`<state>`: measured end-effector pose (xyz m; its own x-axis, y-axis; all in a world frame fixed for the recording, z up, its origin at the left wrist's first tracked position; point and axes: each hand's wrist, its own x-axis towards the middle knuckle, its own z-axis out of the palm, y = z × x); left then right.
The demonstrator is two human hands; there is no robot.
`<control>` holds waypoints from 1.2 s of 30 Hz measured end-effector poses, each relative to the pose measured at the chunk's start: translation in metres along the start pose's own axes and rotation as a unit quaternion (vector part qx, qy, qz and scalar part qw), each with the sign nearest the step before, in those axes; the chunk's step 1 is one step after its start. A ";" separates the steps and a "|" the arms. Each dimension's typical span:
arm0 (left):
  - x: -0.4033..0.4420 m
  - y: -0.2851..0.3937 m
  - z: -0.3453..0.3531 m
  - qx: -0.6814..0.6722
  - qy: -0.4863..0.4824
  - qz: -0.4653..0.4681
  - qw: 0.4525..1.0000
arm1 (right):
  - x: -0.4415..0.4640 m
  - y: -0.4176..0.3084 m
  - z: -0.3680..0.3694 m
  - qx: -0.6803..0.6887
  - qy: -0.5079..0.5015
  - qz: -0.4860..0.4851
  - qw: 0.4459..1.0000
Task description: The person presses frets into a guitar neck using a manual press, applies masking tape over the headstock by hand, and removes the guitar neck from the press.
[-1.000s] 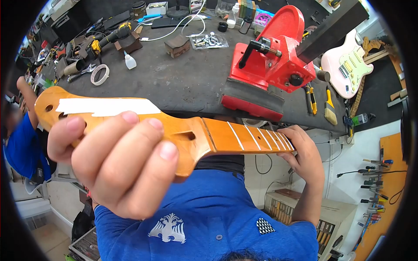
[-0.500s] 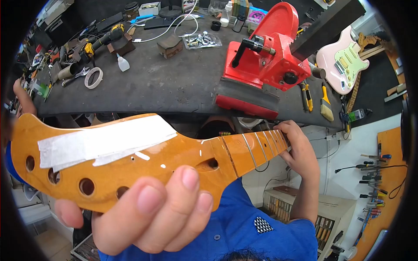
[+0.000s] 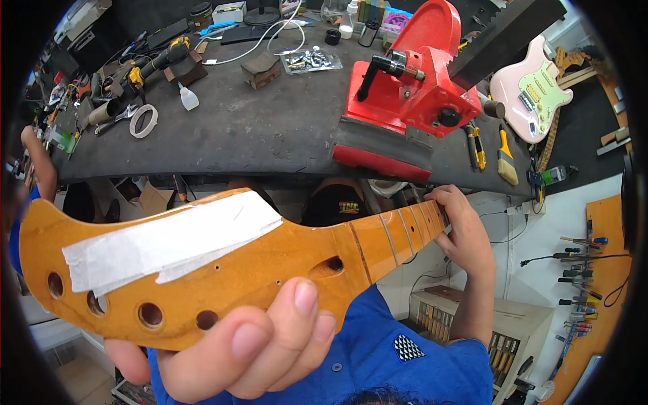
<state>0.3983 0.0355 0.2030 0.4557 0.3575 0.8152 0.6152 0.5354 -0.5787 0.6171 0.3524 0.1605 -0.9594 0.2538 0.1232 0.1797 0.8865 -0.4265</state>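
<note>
An amber, glossy guitar neck point(image 3: 317, 246) is held across the view, its headstock large at the left. White masking tape point(image 3: 175, 233) in overlapping strips covers part of the headstock face. Several round tuner holes run along the lower edge, and a slot opens near the nut end. My left hand point(image 3: 250, 351) is closed around the headstock's lower edge, fingertips over its front. Farther off, my right hand point(image 3: 459, 219) grips the fretted end, its thumb and fingers around the fingerboard; that end is partly hidden by the hand.
A dark workbench point(image 3: 229, 135) carries a red vise point(image 3: 405, 88), a tape roll point(image 3: 143, 121), a small white bottle point(image 3: 188, 98), a yellow drill point(image 3: 158, 61) and a brush point(image 3: 505, 162). A pink guitar body point(image 3: 523, 94) stands right. Another person's arm point(image 3: 42, 162) shows at left.
The headstock has shifted slightly down and right with my left hand, and its angle has turned a little. Bright reflections on its face are gone. My right hand keeps its grip.
</note>
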 end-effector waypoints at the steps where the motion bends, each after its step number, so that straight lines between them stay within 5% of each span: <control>1: 0.000 0.002 -0.002 0.001 -0.001 0.000 1.000 | -0.001 0.000 0.000 0.000 0.000 0.005 1.000; 36: -0.039 -0.002 0.026 -0.061 0.079 -0.083 0.992 | -0.003 0.004 0.004 -0.056 0.062 -0.037 0.996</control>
<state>0.3627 0.0403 0.1725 0.4318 0.1422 0.8907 0.7588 0.4766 -0.4440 0.6199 0.3533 0.1545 -0.9379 0.2256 0.2635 0.1387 0.9402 -0.3112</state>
